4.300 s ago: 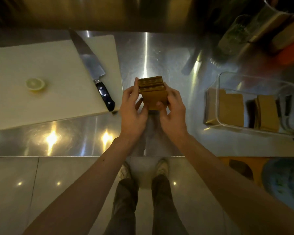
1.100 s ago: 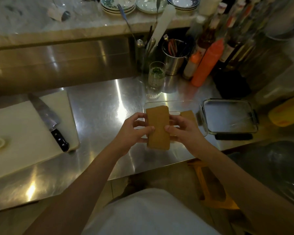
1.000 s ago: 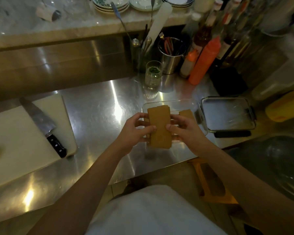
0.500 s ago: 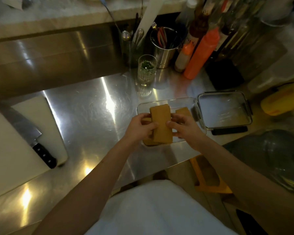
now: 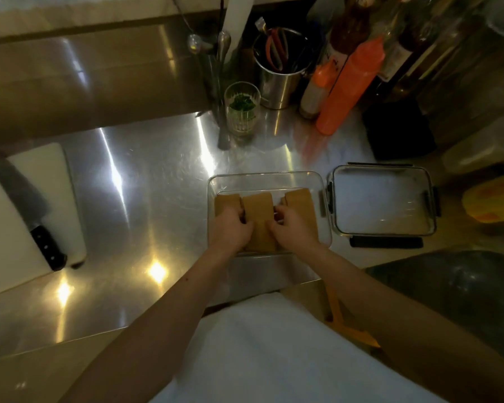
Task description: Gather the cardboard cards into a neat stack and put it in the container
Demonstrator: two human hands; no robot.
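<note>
A clear rectangular container (image 5: pixel 262 177) stands on the steel counter just ahead of me. Inside it, a brown stack of cardboard cards (image 5: pixel 258 210) stands in the middle, held from both sides by my left hand (image 5: pixel 230 228) and my right hand (image 5: pixel 293 229). Two other card stacks rest in the container: one at the left wall (image 5: pixel 226 200), one to the right (image 5: pixel 298 200). My hands hide the lower parts of all three stacks.
The container's lid (image 5: pixel 383 200) lies upside down to its right. A cutting board (image 5: pixel 26 216) with a knife (image 5: pixel 32 216) is at the left. A herb glass (image 5: pixel 242 109), a utensil cup (image 5: pixel 280 71) and orange squeeze bottles (image 5: pixel 346 85) crowd the back.
Both hands carried the card stack from the counter's middle over to the container and lowered it in between the two stacks there.
</note>
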